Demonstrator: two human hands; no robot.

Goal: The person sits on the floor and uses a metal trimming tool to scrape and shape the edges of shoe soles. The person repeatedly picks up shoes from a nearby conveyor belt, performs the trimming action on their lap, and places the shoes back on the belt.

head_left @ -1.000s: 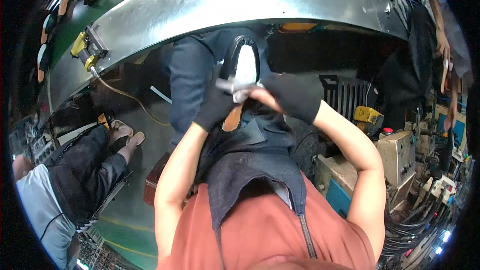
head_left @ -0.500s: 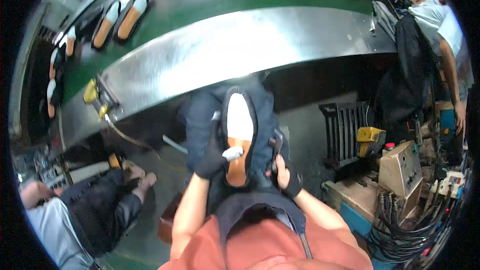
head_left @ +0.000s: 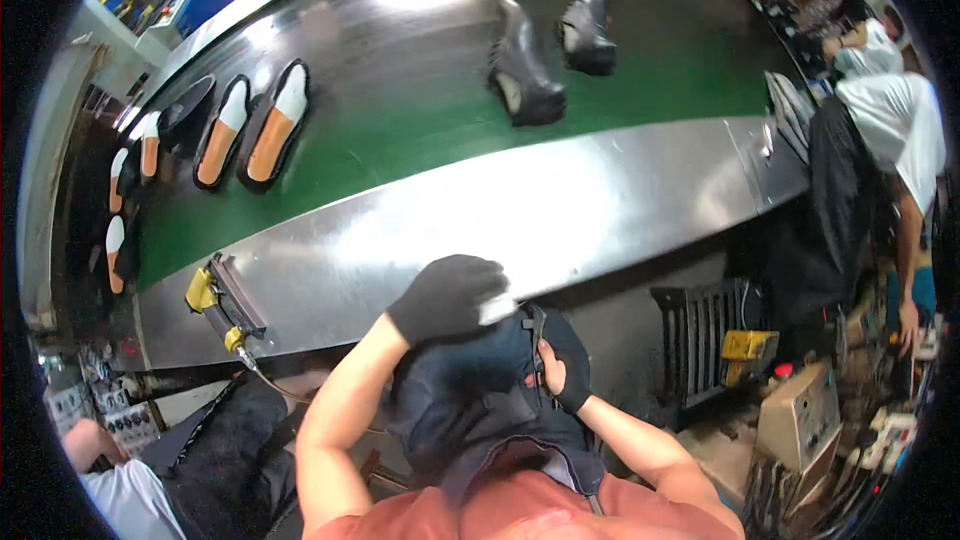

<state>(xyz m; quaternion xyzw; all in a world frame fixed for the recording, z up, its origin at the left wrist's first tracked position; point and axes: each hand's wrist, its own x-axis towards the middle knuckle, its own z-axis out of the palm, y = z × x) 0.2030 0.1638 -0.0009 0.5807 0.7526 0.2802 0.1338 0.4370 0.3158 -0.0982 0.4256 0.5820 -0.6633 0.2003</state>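
My left hand [head_left: 450,298], in a black glove with a white wrap [head_left: 497,311] at a bare-ended finger, hovers over the near edge of the metal ledge [head_left: 480,205]. Its fingers are loosely bent, with nothing seen in them. Above my lap, my right hand [head_left: 562,370] in a black half-finger glove is closed round a slim dark metal hand tool [head_left: 535,330]; its exact kind is unclear. Past the ledge, a black shoe [head_left: 525,65] stands on the green belt [head_left: 400,130]. Another black shoe [head_left: 590,30] stands just right of it.
Several shoes lie sole up on the left, among them a tan and white sole [head_left: 277,130]. A yellow tool with a hose [head_left: 205,300] rests on the ledge. One co-worker [head_left: 200,460] sits at left, another [head_left: 890,120] at right. A control box [head_left: 795,415] is at lower right.
The sole-up shoe is gone from my lap, and my left hand has moved forward to the ledge. A second black shoe now shows on the belt. The view has tilted up.
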